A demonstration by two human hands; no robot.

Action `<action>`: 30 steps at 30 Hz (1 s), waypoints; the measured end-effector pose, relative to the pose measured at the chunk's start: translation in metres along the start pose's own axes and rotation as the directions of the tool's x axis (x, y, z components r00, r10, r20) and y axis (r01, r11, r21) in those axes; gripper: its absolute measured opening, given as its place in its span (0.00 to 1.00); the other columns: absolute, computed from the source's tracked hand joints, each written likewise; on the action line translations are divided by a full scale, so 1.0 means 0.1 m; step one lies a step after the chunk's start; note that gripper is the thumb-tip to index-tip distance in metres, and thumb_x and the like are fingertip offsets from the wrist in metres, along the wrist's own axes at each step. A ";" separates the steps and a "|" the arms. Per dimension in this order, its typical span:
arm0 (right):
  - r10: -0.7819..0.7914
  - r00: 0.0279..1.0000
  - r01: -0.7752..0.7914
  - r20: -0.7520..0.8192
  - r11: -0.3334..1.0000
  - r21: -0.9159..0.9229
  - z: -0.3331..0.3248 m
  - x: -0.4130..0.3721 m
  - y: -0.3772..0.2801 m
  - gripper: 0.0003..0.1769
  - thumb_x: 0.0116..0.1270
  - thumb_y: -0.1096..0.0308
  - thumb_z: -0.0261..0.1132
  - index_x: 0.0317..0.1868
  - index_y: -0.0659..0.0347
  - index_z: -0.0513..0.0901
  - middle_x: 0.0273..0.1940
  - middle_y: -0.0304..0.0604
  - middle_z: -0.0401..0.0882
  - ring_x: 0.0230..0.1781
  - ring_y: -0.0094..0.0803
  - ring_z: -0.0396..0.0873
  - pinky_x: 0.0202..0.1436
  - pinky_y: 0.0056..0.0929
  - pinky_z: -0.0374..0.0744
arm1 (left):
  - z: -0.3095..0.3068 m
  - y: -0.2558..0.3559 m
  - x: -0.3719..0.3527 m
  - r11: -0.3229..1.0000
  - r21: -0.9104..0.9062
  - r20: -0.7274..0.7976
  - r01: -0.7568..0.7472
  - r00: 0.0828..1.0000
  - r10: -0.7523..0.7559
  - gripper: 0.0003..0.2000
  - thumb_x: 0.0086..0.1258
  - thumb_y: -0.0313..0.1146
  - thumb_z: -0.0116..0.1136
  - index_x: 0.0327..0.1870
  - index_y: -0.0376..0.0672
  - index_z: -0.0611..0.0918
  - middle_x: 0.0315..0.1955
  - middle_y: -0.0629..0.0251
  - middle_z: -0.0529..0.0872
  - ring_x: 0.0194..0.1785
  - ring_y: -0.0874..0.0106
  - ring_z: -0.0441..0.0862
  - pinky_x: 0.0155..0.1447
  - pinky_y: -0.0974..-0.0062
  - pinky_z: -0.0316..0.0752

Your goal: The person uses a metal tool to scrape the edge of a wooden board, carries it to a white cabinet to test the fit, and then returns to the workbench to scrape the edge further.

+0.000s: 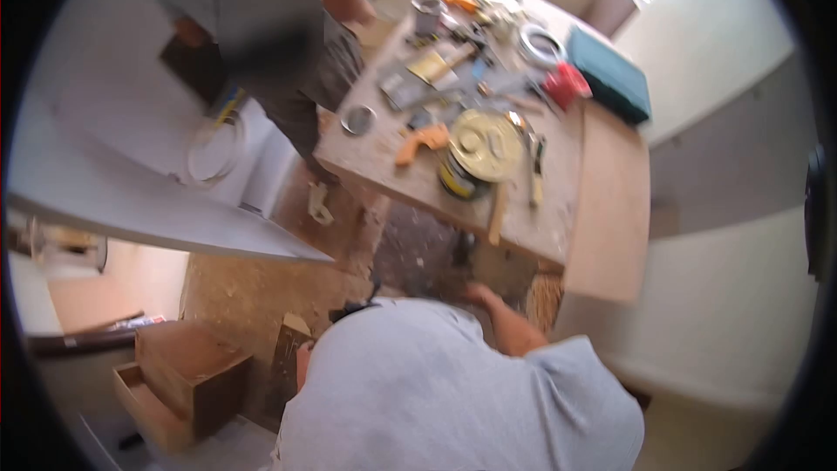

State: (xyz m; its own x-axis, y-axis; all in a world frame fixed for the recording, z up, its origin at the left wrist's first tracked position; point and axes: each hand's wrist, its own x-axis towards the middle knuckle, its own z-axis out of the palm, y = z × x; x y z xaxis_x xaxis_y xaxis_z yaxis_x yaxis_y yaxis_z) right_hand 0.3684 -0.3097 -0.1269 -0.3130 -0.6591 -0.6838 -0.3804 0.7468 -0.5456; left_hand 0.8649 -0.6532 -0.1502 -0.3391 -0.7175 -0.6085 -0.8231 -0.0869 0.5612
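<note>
Below me is my light grey shirt (pixel 410 384), which covers much of the lower view. My left hand (pixel 304 356) shows only in part at the shirt's left edge. Its fingers look curled against a brown wooden board (pixel 287 351) with a pale end. My right hand (pixel 476 293) reaches forward, low beside the near end of the workbench (pixel 349 157). Motion blur smears its fingers, so I cannot make out whether it holds anything. A dark object (pixel 353 309) juts out at the front of my shirt.
On the workbench lie a yellow-lidded can (pixel 484 146), an orange-handled tool (pixel 422 144), a tape roll (pixel 540 45), a teal case (pixel 609 74) and several hand tools. Another person (pixel 270 26) stands at the far left. Wooden boxes (pixel 187 366) sit on the floor at lower left.
</note>
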 end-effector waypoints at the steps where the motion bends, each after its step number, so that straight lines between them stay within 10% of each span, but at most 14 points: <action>1: -0.015 0.997 0.021 -0.076 0.996 0.090 0.13 0.08 0.16 0.23 0.67 0.52 0.68 0.53 0.60 0.90 0.52 0.56 0.89 0.49 0.47 0.86 0.55 0.44 0.82 | 0.01 -0.02 -0.04 1.000 -0.003 -0.015 0.008 1.000 -0.008 0.27 0.64 0.41 0.69 0.56 0.26 0.85 0.50 0.42 0.90 0.56 0.53 0.88 0.59 0.62 0.80; 11: 0.285 0.958 -0.285 -0.016 0.958 0.010 0.05 -0.02 -0.13 0.27 0.63 0.52 0.71 0.51 0.68 0.89 0.52 0.59 0.89 0.54 0.48 0.88 0.56 0.44 0.82 | 0.13 -0.35 -0.48 0.995 -0.060 -0.080 0.078 0.993 -0.083 0.24 0.66 0.41 0.68 0.52 0.25 0.86 0.48 0.42 0.91 0.53 0.53 0.89 0.57 0.62 0.80; 19: 0.103 0.989 -0.086 -0.103 0.984 0.156 -0.06 0.19 -0.37 0.24 0.63 0.54 0.68 0.47 0.69 0.89 0.46 0.62 0.89 0.47 0.47 0.89 0.51 0.45 0.82 | 0.16 -0.55 -0.64 0.993 -0.061 -0.060 0.104 0.992 -0.107 0.23 0.66 0.41 0.68 0.51 0.26 0.86 0.47 0.42 0.90 0.52 0.53 0.89 0.56 0.61 0.80; 30: 0.128 0.986 -0.137 -0.103 0.986 -0.095 0.14 0.18 -0.14 0.26 0.63 0.50 0.66 0.44 0.69 0.89 0.44 0.63 0.88 0.47 0.54 0.89 0.51 0.49 0.83 | 0.23 -0.59 -0.74 0.990 -0.078 -0.047 0.118 0.991 -0.122 0.23 0.66 0.41 0.67 0.49 0.26 0.86 0.46 0.41 0.90 0.50 0.53 0.88 0.54 0.60 0.80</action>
State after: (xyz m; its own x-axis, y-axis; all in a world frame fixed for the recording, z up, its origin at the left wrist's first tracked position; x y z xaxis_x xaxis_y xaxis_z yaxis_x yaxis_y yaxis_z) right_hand 0.3799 -0.3315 -0.1382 -0.4473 -0.5641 -0.6940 -0.4150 0.8183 -0.3977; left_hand 0.9282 -0.5789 -0.1509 -0.2141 -0.7333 -0.6453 -0.8195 -0.2247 0.5272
